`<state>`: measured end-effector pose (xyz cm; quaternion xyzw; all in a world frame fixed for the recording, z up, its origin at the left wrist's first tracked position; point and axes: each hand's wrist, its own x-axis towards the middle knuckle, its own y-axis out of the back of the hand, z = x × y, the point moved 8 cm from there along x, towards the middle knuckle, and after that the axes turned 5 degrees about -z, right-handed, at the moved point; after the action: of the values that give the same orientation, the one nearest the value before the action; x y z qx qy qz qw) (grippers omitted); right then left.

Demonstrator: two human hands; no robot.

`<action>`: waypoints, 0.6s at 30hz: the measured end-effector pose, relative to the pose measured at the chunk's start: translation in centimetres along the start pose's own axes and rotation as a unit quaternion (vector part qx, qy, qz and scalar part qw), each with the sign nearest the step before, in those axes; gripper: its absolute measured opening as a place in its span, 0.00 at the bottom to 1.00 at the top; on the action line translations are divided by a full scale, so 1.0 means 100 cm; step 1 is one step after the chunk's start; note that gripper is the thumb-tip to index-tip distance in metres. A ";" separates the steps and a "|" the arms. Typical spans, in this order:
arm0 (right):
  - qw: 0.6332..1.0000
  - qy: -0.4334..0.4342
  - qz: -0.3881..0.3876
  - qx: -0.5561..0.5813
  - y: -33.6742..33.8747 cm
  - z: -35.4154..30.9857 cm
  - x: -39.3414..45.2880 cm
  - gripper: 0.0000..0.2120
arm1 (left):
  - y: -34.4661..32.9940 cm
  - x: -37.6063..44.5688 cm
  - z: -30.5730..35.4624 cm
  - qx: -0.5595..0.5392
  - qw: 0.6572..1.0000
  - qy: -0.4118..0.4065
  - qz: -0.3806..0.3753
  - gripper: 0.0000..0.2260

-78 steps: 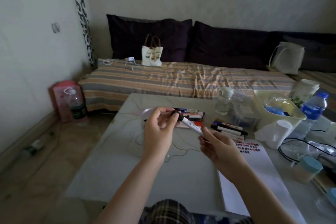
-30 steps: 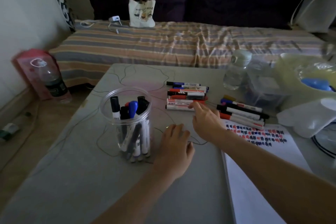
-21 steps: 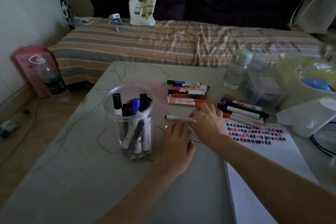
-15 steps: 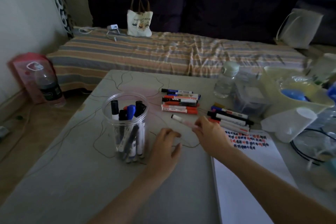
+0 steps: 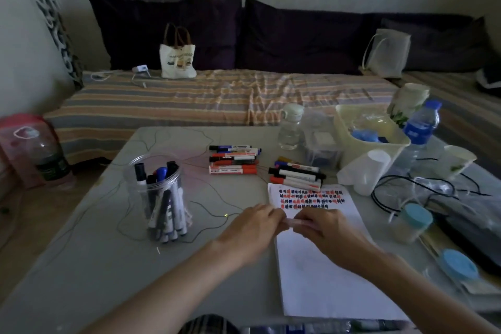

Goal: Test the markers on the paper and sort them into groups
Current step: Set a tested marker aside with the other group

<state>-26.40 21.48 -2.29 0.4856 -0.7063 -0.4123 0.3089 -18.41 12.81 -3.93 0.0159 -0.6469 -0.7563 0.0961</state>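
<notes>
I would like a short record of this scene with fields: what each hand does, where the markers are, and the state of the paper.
left hand: grips one end of a marker
right hand: grips its other end
jar: upright, holds markers
left group: lying flat on table
right group: lying just beyond the paper
paper: test marks along its far edge, rest blank

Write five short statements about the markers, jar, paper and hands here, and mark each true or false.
1. Both hands, left hand and right hand, hold one marker between them. True.
2. The jar is empty. False: several markers stand in it.
3. The paper is blank. False: rows of red, blue and dark marks fill its top.
4. Two groups of markers lie on the table beyond the paper. True.
5. The jar lies on its side. False: it stands upright.
</notes>
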 end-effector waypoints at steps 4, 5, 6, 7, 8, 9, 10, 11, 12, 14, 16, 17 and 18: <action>0.998 0.055 0.038 0.018 0.012 -0.006 -0.016 0.09 | 0.004 -0.004 0.008 -0.079 0.996 -0.036 0.013 0.12; 0.996 0.073 0.050 0.019 0.014 -0.008 -0.020 0.09 | 0.005 -0.005 0.010 -0.096 0.994 -0.043 0.018 0.12; 0.994 0.087 0.058 0.016 0.015 -0.009 -0.023 0.08 | 0.007 -0.004 0.011 -0.104 0.993 -0.048 0.023 0.12; 0.993 0.098 0.065 0.013 0.016 -0.008 -0.026 0.07 | 0.007 -0.004 0.011 -0.109 0.993 -0.049 0.025 0.12; 0.992 0.105 0.066 0.008 0.016 -0.006 -0.028 0.06 | 0.006 -0.004 0.011 -0.117 0.992 -0.047 0.023 0.11; 0.993 0.104 0.062 0.004 0.014 -0.003 -0.028 0.05 | 0.003 -0.003 0.011 -0.128 0.991 -0.043 0.012 0.10; 0.994 0.094 0.053 0.006 0.011 0.002 -0.028 0.05 | -0.001 -0.002 0.010 -0.139 0.990 -0.035 -0.004 0.10; 0.996 0.077 0.041 0.015 0.008 0.009 -0.028 0.05 | -0.006 -0.001 0.008 -0.147 0.989 -0.022 -0.021 0.10; 0.998 0.056 0.032 0.027 0.006 0.017 -0.028 0.04 | -0.012 -0.001 0.003 -0.154 0.988 0.000 -0.033 0.13; 0.998 0.008 0.038 0.053 0.006 0.037 -0.030 0.05 | -0.020 -0.001 -0.015 -0.175 0.982 0.064 -0.030 0.24; 0.990 -0.058 0.081 0.103 0.013 0.062 -0.035 0.07 | -0.023 -0.002 -0.032 -0.179 0.977 0.114 -0.001 0.30; 0.980 -0.094 0.111 0.135 0.017 0.074 -0.038 0.07 | -0.026 -0.001 -0.039 -0.179 0.975 0.129 0.010 0.30; 0.966 -0.128 0.144 0.170 0.020 0.086 -0.041 0.07 | -0.030 0.000 -0.043 -0.181 0.974 0.138 0.018 0.30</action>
<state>-33.02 28.16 -4.67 0.3675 -0.8621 -0.2962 0.1844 -18.18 9.07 -7.57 0.0910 -0.4795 -0.8498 0.1991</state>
